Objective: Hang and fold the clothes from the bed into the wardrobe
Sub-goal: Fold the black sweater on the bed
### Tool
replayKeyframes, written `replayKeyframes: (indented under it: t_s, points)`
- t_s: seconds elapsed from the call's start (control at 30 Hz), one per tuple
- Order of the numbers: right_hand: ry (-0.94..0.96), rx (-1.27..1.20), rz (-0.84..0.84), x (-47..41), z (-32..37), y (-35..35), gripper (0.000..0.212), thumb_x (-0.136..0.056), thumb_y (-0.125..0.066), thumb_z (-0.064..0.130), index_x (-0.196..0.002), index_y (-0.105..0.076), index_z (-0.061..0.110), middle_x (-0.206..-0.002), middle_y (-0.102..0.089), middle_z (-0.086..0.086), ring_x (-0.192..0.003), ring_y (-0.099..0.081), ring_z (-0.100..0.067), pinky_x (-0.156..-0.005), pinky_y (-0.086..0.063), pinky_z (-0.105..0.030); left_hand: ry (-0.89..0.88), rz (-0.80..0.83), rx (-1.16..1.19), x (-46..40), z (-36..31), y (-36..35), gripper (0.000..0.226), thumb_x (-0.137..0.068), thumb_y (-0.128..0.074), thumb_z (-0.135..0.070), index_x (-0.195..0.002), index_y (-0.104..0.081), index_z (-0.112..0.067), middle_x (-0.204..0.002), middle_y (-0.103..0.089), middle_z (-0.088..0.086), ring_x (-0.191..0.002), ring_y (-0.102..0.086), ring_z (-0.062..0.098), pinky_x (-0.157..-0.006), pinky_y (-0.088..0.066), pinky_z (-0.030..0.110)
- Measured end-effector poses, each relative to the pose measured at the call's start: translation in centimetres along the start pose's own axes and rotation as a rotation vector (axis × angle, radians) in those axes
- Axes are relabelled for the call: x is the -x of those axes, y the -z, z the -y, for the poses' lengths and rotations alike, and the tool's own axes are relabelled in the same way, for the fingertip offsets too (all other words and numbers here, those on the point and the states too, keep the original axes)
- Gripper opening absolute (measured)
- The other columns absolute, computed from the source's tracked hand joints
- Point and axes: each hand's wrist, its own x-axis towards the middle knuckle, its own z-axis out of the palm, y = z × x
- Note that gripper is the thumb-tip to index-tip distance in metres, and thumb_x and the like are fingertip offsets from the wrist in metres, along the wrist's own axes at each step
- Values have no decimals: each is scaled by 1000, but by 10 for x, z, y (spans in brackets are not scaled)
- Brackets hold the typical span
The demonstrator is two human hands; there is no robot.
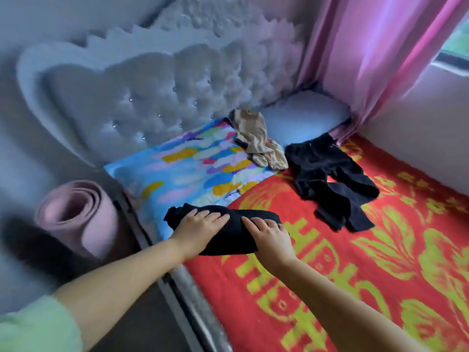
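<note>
A folded black garment [229, 231] lies near the bed's left edge, partly on the red and yellow blanket [355, 288]. My left hand [196, 231] rests flat on its left part, fingers straight. My right hand [270, 237] presses flat on its right part. Black trousers [327, 179] lie spread out further back on the blanket. A crumpled beige patterned garment [258, 138] sits on the pillows behind them. No wardrobe is in view.
A colourful pillow [193, 168] and a pale blue pillow [304, 116] lean at the tufted grey headboard [142, 97]. A rolled pink mat [76, 214] stands left of the bed. Pink curtains [368, 47] hang at the back right.
</note>
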Motion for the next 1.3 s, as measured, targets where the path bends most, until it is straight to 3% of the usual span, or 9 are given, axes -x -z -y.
replayKeyframes:
  t_s: [0.13, 0.23, 0.37, 0.43, 0.57, 0.67, 1.0, 1.2, 1.3]
  points:
    - [244, 50, -29, -25, 106, 14, 89, -43, -84, 20, -127, -56, 24, -105, -67, 2, -86, -68, -26, -61, -55, -39, 230, -20, -61, 115, 49, 33, 75, -38, -88, -4, -110, -71, -17, -96, -73, 1, -80, -71, 24, -66, -59, 42]
    - [402, 50, 9, -23, 202, 24, 88, -57, -77, 17, -138, -44, 26, -119, -62, 0, -101, -63, -30, -75, -54, -43, 381, -19, -86, 218, 76, 53, 74, -39, -84, -3, -110, -69, -16, -94, -72, 0, -77, -71, 21, -66, -59, 39]
    - [649, 74, 26, 10, 343, 22, 79, -85, -53, 12, -151, -14, 27, -147, -35, 1, -131, -39, -28, -102, -37, -40, 559, 54, -121, 376, 94, 70, 79, -39, -79, -4, -115, -65, -17, -93, -71, -1, -77, -70, 21, -69, -58, 36]
    - [724, 62, 72, 32, 402, 12, 76, -86, -51, 13, -151, -14, 27, -146, -36, 1, -131, -39, -28, -102, -38, -41, 625, 79, -159, 446, 93, 76, 79, -38, -79, -4, -115, -66, -18, -90, -70, -1, -74, -69, 21, -67, -58, 35]
    - [936, 21, 150, 80, 534, -18, 88, -63, -76, 29, -142, -40, 29, -124, -58, 3, -107, -62, -28, -83, -53, -41, 804, 162, -169, 600, 80, 87, 83, -36, -79, -4, -115, -59, -18, -80, -68, -2, -66, -67, 21, -61, -57, 32]
    - [1046, 83, 239, 111, 618, -31, 82, -82, -63, 32, -150, -17, 30, -145, -37, 3, -128, -42, -28, -102, -38, -39, 941, 203, -122, 690, 70, 96, 82, -46, -78, -7, -120, -47, -20, -82, -66, -3, -68, -67, 20, -56, -56, 32]
    - [1158, 157, 365, 100, 763, -93, 85, -84, -62, 28, -150, -9, 33, -149, -32, 2, -130, -38, -26, -102, -39, -38, 1163, 455, 121, 809, 115, 68, 91, -37, -82, -16, -120, -47, -26, -82, -67, -8, -65, -67, 14, -48, -53, 27]
    - [1109, 114, 438, 14, 834, -145, 84, -85, -60, 30, -150, -9, 33, -150, -29, 3, -131, -37, -26, -103, -38, -37, 1100, 519, 183, 827, 228, 13, 73, -82, -56, -6, -146, -25, -22, -130, -53, 7, -115, -55, 30, -89, -49, 42]
    - [1113, 109, 413, -29, 879, -169, 82, -85, -60, 33, -151, -11, 31, -149, -31, 2, -127, -43, -26, -100, -40, -36, 1096, 524, 168, 845, 289, -25, 75, -67, -70, -11, -137, -43, -23, -108, -66, 3, -91, -67, 25, -70, -57, 36]
